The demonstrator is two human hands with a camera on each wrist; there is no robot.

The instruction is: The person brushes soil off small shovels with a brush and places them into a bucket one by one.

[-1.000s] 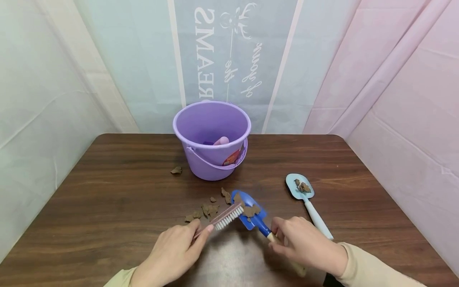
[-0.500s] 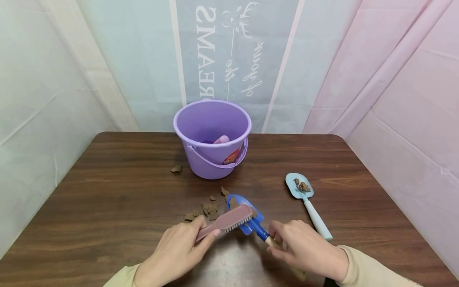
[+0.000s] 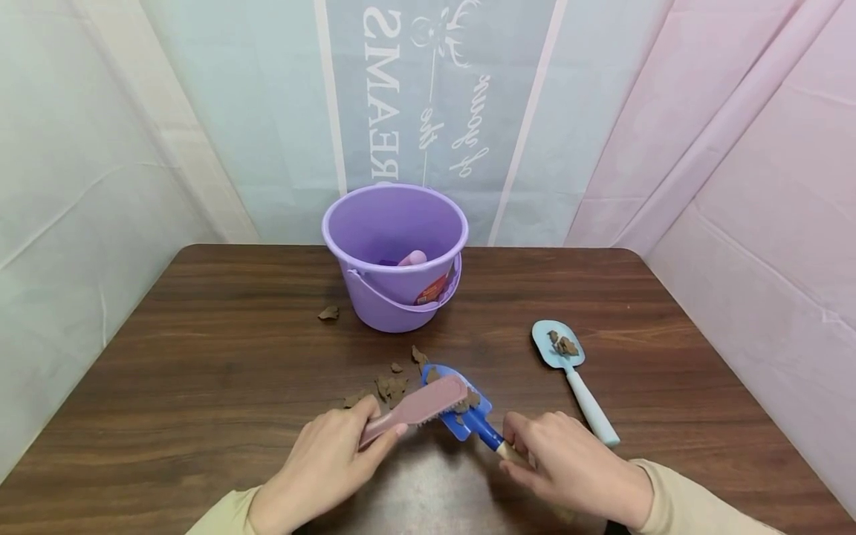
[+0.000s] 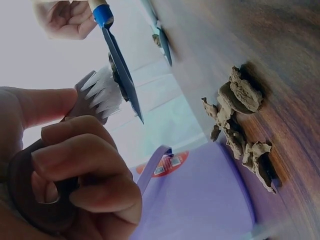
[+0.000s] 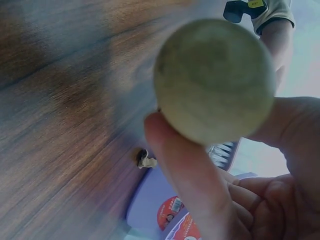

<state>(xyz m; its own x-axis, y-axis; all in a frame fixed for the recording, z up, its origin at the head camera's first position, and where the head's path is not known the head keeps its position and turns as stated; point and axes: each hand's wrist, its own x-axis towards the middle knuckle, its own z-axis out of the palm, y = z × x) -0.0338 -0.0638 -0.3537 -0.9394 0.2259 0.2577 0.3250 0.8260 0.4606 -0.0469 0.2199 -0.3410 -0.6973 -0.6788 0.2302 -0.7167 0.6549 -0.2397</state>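
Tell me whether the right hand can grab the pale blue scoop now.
Probably not: the right hand is occupied gripping the blue trowel, though the pale blue scoop lies close by.

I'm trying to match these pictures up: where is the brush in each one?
Head: the brush, lower middle, in the left hand.
Left wrist: left side, bristles toward the blue trowel.
Right wrist: right of and below centre, only part of the brush head shows.
Shared landmark: the purple bucket with its red label.
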